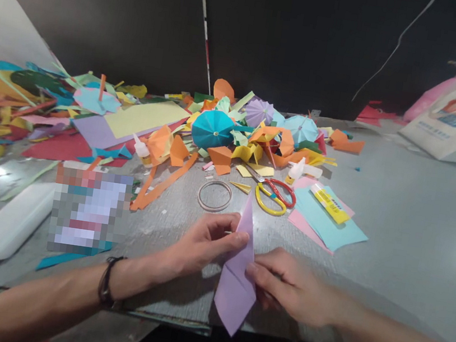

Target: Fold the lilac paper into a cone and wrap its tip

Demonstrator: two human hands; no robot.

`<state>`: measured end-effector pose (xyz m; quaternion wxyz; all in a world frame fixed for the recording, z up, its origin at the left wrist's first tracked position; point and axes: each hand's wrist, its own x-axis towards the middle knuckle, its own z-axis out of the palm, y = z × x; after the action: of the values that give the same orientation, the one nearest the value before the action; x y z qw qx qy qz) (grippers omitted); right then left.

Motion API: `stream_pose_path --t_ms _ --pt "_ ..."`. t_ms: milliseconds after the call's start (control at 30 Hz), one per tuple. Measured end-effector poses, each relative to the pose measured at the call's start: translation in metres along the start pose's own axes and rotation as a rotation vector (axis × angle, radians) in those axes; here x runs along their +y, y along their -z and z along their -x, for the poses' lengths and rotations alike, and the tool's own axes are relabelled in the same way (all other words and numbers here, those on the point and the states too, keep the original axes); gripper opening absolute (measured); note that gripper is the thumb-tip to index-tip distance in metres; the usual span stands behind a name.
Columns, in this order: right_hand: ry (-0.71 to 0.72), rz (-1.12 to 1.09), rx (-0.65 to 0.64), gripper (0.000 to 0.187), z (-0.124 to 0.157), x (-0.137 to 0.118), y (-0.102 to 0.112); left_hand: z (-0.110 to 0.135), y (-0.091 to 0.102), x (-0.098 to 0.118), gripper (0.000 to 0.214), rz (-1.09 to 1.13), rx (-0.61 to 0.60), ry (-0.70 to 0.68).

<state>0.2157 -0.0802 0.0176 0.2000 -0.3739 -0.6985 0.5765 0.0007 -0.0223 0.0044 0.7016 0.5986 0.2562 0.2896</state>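
A folded lilac paper stands nearly upright above the counter, its lower point at the front edge. The left hand is partly closed, gripping the paper's upper part; the right hand is partly closed on its right side. Beyond lie a thin ring, red-and-yellow-handled scissors, a yellow glue stick on blue and pink paper sheets, and a heap of coloured paper scraps.

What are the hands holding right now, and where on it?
Both grip a folded lilac paper: left hand at its left edge, right hand at its right edge.
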Motion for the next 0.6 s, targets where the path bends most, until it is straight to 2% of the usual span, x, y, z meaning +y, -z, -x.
stream_pose_path --t_ms 133,233,400,600 --pt "0.018 -0.011 0.067 0.059 0.003 -0.004 0.002 0.002 0.006 0.000 0.052 -0.130 -0.142 0.078" --pt "0.016 -0.004 0.089 0.058 0.004 -0.006 0.005 0.003 0.007 0.002 0.050 -0.118 -0.227 0.107" --pt "0.049 -0.014 0.097 0.059 0.004 -0.004 0.004 0.002 0.002 0.007 0.049 -0.093 -0.233 0.063" --pt "0.032 -0.021 0.135 0.060 0.004 -0.006 0.004 0.002 0.003 0.010 0.048 -0.086 -0.262 0.110"
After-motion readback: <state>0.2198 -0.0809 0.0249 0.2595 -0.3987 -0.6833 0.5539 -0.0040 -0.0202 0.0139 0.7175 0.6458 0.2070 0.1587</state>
